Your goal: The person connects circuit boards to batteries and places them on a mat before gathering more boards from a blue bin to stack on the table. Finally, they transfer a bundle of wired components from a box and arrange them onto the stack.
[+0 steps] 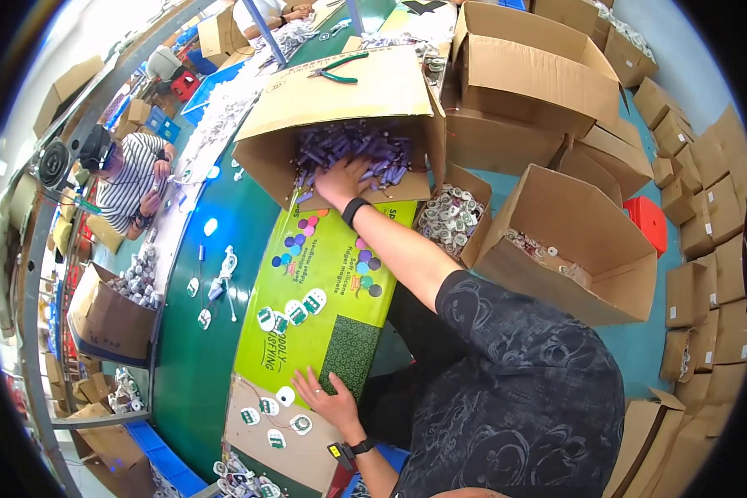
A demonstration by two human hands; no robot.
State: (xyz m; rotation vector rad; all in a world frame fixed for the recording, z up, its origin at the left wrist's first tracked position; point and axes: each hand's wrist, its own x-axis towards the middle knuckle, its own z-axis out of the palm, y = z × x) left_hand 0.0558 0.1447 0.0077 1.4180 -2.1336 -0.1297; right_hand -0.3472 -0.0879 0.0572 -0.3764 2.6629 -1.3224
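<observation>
My right hand (343, 183) reaches into a cardboard box (340, 91) lying on its side, its fingers apart over a heap of small purple cylinders that look like battery cells (353, 149). The tips are partly hidden among them. My left hand (328, 402) hovers or rests at the mat's near edge, fingers spread and holding nothing. Beside its fingertips lies a white round piece (285, 396). Several white round pieces with green circuit boards (295, 311) lie on the yellow-green printed mat (266, 353); others with thin wires (300, 424) lie on a brown board (253, 438).
Green-handled pliers (339, 70) lie on top of the box. Open cartons (573, 257) with parts stand to the right, near a red stool (646, 224). Across the green table (191, 365), a person in a striped shirt (129, 187) handles small parts. More parts (245, 481) are heaped at the bottom.
</observation>
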